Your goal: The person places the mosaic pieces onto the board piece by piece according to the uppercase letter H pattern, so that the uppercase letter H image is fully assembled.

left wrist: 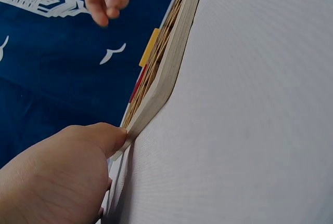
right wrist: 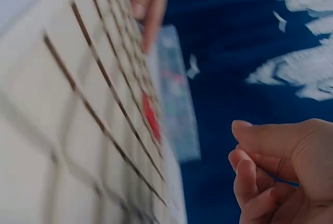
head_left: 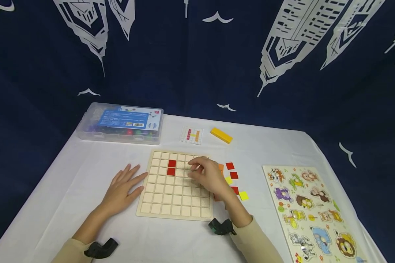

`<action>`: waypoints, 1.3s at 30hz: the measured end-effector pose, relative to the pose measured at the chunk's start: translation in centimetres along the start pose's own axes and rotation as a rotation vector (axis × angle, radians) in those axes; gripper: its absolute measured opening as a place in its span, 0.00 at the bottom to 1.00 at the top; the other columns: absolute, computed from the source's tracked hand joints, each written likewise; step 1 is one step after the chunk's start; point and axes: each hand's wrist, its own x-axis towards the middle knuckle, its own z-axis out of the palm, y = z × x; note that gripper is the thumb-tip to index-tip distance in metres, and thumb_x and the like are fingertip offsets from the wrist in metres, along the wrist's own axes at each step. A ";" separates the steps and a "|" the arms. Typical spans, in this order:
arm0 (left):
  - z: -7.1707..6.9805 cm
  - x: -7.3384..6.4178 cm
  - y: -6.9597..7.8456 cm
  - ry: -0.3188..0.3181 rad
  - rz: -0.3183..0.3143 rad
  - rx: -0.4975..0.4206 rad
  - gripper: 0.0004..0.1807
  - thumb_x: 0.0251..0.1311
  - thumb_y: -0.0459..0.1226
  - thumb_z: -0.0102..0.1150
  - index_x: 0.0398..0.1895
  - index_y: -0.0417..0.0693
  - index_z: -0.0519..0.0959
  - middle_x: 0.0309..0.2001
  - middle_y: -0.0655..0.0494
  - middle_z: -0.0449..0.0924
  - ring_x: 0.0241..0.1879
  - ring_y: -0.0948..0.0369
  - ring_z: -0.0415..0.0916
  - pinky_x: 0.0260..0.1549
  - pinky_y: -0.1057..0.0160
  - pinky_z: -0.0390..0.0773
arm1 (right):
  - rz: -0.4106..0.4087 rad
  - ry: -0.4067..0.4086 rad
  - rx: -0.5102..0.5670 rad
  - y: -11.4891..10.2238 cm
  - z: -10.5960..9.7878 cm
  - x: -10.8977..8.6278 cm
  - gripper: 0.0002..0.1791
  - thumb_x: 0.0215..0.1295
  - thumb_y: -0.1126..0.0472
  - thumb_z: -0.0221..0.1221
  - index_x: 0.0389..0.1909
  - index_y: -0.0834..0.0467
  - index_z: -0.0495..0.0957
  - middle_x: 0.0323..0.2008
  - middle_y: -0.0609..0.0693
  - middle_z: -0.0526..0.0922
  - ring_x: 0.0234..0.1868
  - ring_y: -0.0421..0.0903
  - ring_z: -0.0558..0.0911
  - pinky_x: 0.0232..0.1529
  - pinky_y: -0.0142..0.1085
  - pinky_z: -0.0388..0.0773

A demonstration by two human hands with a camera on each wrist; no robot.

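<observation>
A square wooden grid board [head_left: 177, 217] lies on the table, with two red square tiles [head_left: 171, 171] one below the other in its upper left part. My left hand [head_left: 120, 191] rests flat with spread fingers at the board's left side. In the left wrist view its thumb [left wrist: 112, 135] touches the board's edge [left wrist: 169, 81]. Above the upper right part of the board hovers my right hand [head_left: 209, 175], fingers loosely bent, thumb and forefinger apart. No tile shows at its fingertips in the right wrist view [right wrist: 242, 135].
Loose red tiles [head_left: 234, 175], yellow tiles [head_left: 243, 196] and orange tiles [head_left: 221, 167] lie right of the board, partly behind my right arm. Behind it are a pattern card [head_left: 191, 135], a yellow bar [head_left: 221, 135] and a clear plastic case [head_left: 118, 136]. An animal puzzle board [head_left: 311, 215] lies far right.
</observation>
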 end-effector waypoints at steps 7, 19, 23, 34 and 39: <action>0.0 0.0 0.0 0.007 0.007 0.000 0.25 0.66 0.44 0.57 0.66 0.51 0.73 0.73 0.41 0.60 0.75 0.38 0.46 0.70 0.38 0.44 | 0.052 0.144 -0.025 3.5 -6.0 -2.9 0.18 0.56 0.68 0.69 0.49 0.61 0.81 0.37 0.56 0.83 0.30 0.44 0.76 0.25 0.28 0.72; 0.0 -0.1 -0.1 0.006 0.000 -0.001 0.25 0.66 0.44 0.57 0.66 0.51 0.73 0.73 0.41 0.60 0.75 0.39 0.46 0.70 0.37 0.44 | 0.318 0.195 0.006 9.3 -9.1 -5.5 0.21 0.60 0.66 0.67 0.55 0.62 0.78 0.42 0.59 0.81 0.36 0.48 0.77 0.31 0.27 0.75; 0.1 -0.1 -0.1 0.008 0.002 0.000 0.26 0.66 0.44 0.58 0.66 0.51 0.73 0.73 0.41 0.61 0.75 0.39 0.46 0.70 0.38 0.44 | 0.358 0.189 0.021 10.4 -8.9 -5.7 0.21 0.60 0.66 0.67 0.55 0.62 0.78 0.43 0.59 0.81 0.35 0.48 0.76 0.29 0.27 0.74; 0.0 0.0 0.0 0.004 -0.001 -0.001 0.26 0.66 0.44 0.58 0.66 0.51 0.73 0.73 0.41 0.60 0.75 0.39 0.46 0.70 0.38 0.44 | 0.399 0.160 0.033 11.8 -8.1 -5.6 0.20 0.60 0.68 0.65 0.54 0.62 0.78 0.42 0.59 0.79 0.34 0.47 0.73 0.29 0.25 0.73; 0.0 0.0 0.0 0.008 0.000 -0.001 0.26 0.65 0.44 0.58 0.66 0.51 0.73 0.73 0.41 0.61 0.75 0.39 0.46 0.70 0.37 0.44 | 0.384 0.152 0.033 12.1 -7.9 -5.6 0.19 0.59 0.68 0.66 0.53 0.63 0.79 0.41 0.59 0.80 0.33 0.46 0.73 0.31 0.26 0.72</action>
